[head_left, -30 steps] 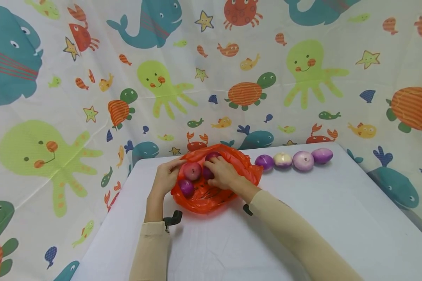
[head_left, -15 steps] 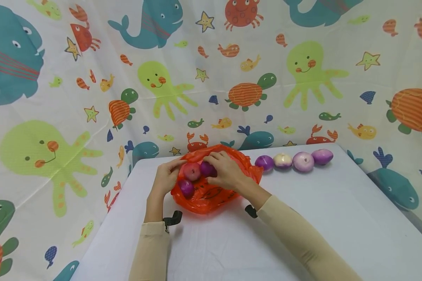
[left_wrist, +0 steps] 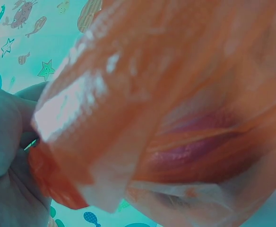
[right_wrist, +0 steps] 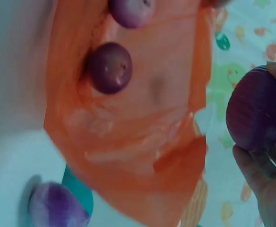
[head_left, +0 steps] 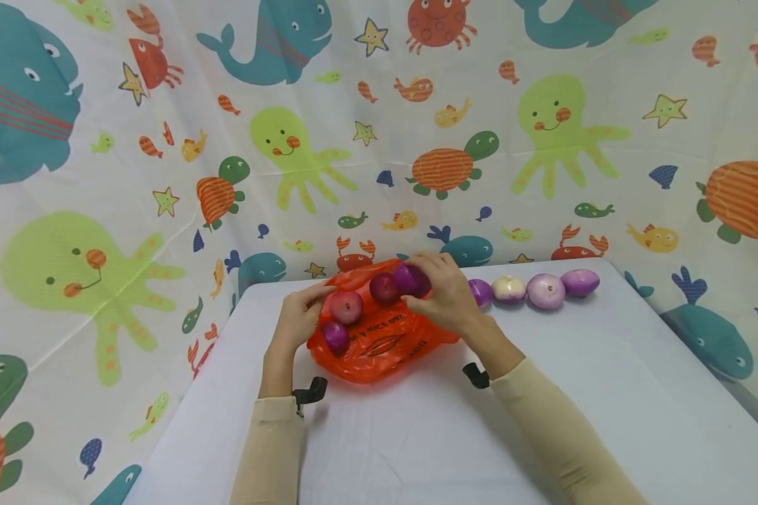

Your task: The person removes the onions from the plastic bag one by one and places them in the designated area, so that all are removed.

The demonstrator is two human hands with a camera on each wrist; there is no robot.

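A red plastic bag (head_left: 379,351) lies on the table with its mouth spread, black print showing inside. My left hand (head_left: 300,315) grips the bag's left edge; in the left wrist view the film bunches at its fingers. My right hand (head_left: 448,294) holds a purple onion (head_left: 410,279) by its sides over the bag's right part. That onion (right_wrist: 256,111) shows between thumb and fingers in the right wrist view. In the bag are a pinkish onion (head_left: 346,307), a small purple onion (head_left: 335,337) and a dark red onion (head_left: 385,288) beside the held one.
Right of the bag, a row along the table's back edge has a purple onion (head_left: 481,293), a pale onion (head_left: 508,289), a light purple onion (head_left: 546,291) and another purple onion (head_left: 580,283). A printed cloth (head_left: 379,140) hangs behind the white table (head_left: 606,379).
My right hand has come up and to the right with the purple onion, baring the dark red onion and the bag's print. My left hand has stayed at the bag's edge.
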